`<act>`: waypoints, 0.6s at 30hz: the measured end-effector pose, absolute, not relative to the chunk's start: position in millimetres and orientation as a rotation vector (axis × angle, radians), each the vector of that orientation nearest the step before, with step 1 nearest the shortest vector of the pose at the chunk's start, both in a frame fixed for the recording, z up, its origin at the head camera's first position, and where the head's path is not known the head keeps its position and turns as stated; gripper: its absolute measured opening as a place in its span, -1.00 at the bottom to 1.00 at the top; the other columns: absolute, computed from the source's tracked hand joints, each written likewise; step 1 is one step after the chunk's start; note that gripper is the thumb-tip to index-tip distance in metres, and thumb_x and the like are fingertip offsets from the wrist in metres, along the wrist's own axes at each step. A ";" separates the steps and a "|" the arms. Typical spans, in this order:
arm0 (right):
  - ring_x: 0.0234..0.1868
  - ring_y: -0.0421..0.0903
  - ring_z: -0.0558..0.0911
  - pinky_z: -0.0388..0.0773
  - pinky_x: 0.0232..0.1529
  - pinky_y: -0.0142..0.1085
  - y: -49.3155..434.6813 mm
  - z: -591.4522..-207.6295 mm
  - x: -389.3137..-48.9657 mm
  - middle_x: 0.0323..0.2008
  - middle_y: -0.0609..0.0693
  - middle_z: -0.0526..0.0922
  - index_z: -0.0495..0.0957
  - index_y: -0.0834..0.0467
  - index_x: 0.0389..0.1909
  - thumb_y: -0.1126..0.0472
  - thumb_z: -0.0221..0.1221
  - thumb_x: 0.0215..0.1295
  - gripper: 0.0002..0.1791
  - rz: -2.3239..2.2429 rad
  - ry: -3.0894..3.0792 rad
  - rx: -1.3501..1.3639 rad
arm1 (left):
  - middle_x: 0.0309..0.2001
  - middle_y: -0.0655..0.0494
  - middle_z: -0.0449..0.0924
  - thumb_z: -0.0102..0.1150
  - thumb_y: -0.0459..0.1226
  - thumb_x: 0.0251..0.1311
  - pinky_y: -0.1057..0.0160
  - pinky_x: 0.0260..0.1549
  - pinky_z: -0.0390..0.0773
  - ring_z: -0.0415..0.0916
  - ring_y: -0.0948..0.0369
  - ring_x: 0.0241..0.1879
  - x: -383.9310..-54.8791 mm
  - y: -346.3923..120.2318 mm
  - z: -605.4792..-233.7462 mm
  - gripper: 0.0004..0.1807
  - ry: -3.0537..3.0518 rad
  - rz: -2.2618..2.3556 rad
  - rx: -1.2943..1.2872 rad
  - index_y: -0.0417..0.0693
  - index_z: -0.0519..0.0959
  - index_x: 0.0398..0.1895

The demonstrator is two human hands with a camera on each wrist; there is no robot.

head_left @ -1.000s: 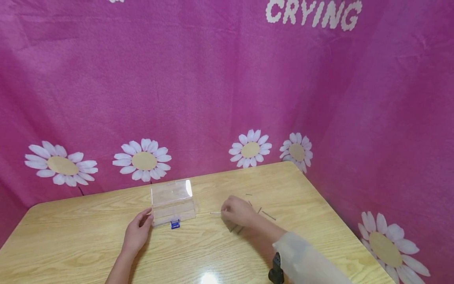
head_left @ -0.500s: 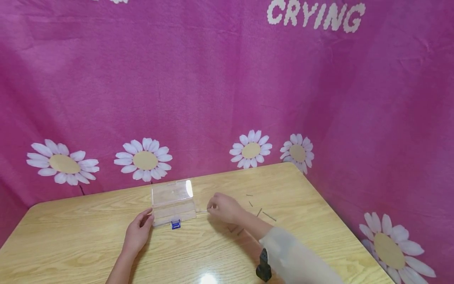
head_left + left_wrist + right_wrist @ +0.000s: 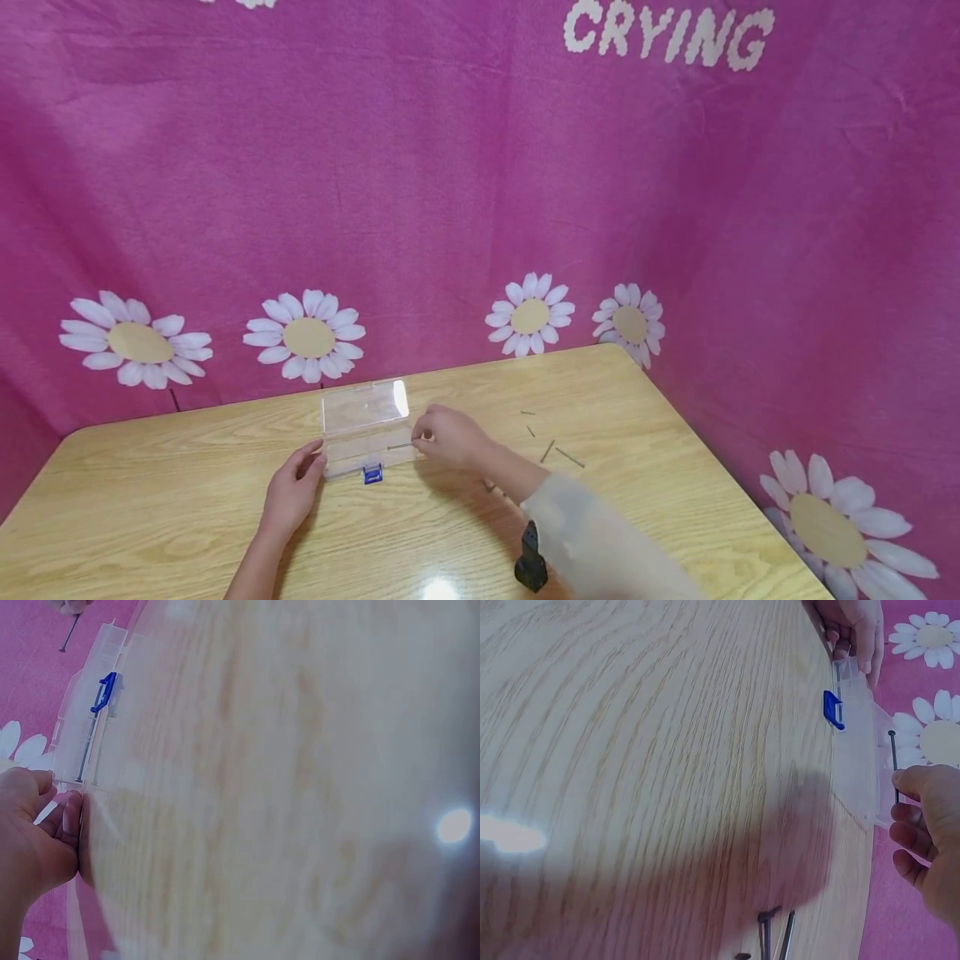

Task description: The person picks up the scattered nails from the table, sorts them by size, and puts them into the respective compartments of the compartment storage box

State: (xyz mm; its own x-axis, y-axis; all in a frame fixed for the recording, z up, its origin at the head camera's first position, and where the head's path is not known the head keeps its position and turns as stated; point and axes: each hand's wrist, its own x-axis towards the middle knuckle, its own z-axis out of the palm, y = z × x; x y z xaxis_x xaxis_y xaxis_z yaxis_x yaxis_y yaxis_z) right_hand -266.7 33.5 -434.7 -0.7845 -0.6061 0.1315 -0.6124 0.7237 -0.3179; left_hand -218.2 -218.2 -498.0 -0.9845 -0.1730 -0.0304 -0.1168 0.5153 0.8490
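A clear plastic box [image 3: 360,450] with a blue latch [image 3: 372,474] stands on the table, its transparent lid [image 3: 363,403] raised at the back. My left hand [image 3: 291,490] holds the box's left end between thumb and fingers. Over the right part of the box, my right hand [image 3: 452,437] pinches a long nail [image 3: 894,754] with thumb and fingertips. The nail's head end points left in the head view. Through the box's front wall a nail [image 3: 82,761] shows inside, near the left end.
Several loose nails [image 3: 570,457] lie on the wooden table [image 3: 390,542] to the right of the box, a few partly behind the right forearm. A pink curtain [image 3: 420,208] with printed daisies hangs behind the table and along its right side.
My right hand has moved left with the nail, from the table beside the box to above its right part. My left hand has stayed at the box's left end.
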 end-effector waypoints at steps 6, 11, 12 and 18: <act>-0.27 -0.24 0.51 0.44 -0.22 -0.49 24.3 -433.1 -268.6 -0.34 -0.08 0.60 0.68 0.10 -0.27 0.18 0.15 0.23 -0.84 0.518 -2.901 1.038 | 0.17 -0.29 0.41 -0.17 -0.16 0.41 -0.03 0.13 0.28 0.34 -0.06 0.14 -219.2 -219.1 -498.5 -0.52 -2.684 -1.490 0.253 -0.18 0.28 0.30; -0.30 -0.25 0.50 0.43 -0.25 -0.51 14.5 -431.6 -269.6 -0.35 -0.08 0.60 0.68 0.10 -0.28 0.20 0.15 0.22 -0.85 0.518 -2.901 1.047 | 0.18 -0.30 0.40 -0.17 -0.14 0.41 -0.01 0.12 0.29 0.34 -0.06 0.14 -219.5 -219.4 -497.3 -0.51 -2.687 -1.495 0.240 -0.19 0.28 0.30; -0.30 -0.25 0.50 0.42 -0.25 -0.51 12.2 -431.4 -269.8 -0.35 -0.09 0.60 0.68 0.09 -0.28 0.20 0.15 0.22 -0.84 0.512 -2.903 1.049 | 0.18 -0.30 0.40 -0.16 -0.15 0.41 0.00 0.12 0.29 0.34 -0.06 0.14 -219.7 -219.7 -497.5 -0.52 -2.686 -1.501 0.243 -0.19 0.28 0.30; -0.34 -0.29 0.48 0.38 -0.30 -0.54 -3.5 -432.6 -270.9 -0.39 -0.11 0.59 0.69 0.07 -0.28 0.18 0.15 0.23 -0.84 0.459 -2.913 1.048 | 0.18 -0.29 0.40 -0.16 -0.20 0.39 0.01 0.13 0.28 0.32 -0.04 0.15 -222.0 -221.2 -500.3 -0.53 -2.678 -1.522 0.252 -0.17 0.29 0.30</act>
State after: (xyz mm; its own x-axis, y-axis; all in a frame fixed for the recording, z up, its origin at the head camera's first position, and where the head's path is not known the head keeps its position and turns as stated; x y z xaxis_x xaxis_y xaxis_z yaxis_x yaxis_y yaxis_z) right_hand -270.9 -3.5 -432.6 -0.7757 -0.6215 0.1096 -0.6251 0.7327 -0.2692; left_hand -222.0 -221.2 -500.3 -0.9854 -0.1665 -0.0363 -0.1163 0.5017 0.8572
